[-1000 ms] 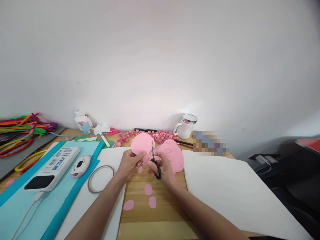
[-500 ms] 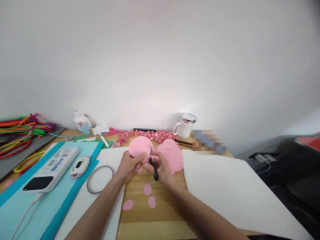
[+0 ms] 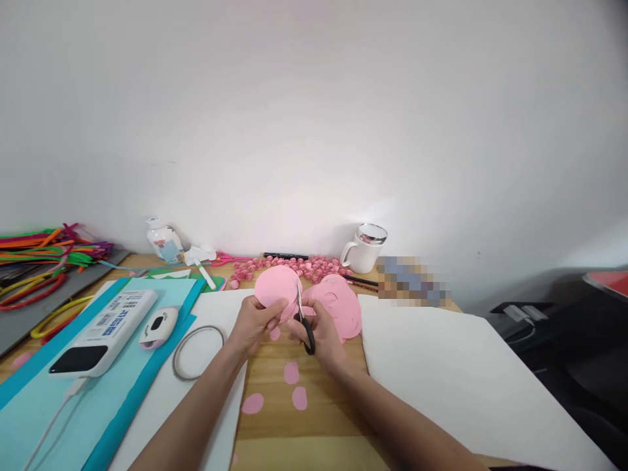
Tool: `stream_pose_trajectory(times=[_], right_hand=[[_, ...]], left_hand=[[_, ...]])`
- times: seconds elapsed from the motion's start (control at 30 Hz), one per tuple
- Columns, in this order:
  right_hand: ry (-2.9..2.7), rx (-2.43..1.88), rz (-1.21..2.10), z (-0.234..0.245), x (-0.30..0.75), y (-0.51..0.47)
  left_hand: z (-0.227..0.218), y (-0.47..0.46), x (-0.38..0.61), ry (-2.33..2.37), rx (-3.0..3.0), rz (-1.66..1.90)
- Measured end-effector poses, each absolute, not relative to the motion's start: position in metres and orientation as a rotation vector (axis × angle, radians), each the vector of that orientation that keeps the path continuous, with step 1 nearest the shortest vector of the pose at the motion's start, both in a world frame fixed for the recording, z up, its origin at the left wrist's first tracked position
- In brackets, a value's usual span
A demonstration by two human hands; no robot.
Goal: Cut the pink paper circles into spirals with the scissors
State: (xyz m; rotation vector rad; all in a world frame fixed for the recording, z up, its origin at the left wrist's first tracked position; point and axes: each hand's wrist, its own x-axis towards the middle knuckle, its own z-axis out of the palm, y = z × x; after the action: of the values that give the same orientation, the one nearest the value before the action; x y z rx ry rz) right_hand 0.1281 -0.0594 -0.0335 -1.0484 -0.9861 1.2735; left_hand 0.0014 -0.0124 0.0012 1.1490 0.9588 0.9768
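My left hand pinches a round pink paper disc and holds it upright above the wooden table. My right hand grips black-handled scissors, whose blades point up into the disc's right edge. Behind my right hand lies a pile of pink paper circles. Three small pink cut-outs lie on the wood just below my hands.
A white sheet lies at the right, blue paper with a white power bank and small white device at the left. A metal ring, a white mug, pink paper rolls, a glue bottle and coloured strips are about.
The disc and scissors have shifted only slightly; the blades sit a little higher against the disc's edge than half a second ago.
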Motion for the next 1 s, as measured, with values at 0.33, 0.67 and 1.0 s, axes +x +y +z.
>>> stream_pose_trajectory(times=[0.33,0.67,1.0], right_hand=[[-0.974,-1.024,1.310,-0.032,0.126,-0.060],[-0.973,-0.938,1.238,-0.031,0.126,-0.058],[-0.950,-1.013,1.270,-0.024,0.125,-0.058]], left_hand=[[0.003,-0.010,0.002,0.877,1.082,0.984],[0.006,-0.014,0.004,0.963,1.116,0.963],[0.000,-0.010,0.001,0.919,1.103,0.975]])
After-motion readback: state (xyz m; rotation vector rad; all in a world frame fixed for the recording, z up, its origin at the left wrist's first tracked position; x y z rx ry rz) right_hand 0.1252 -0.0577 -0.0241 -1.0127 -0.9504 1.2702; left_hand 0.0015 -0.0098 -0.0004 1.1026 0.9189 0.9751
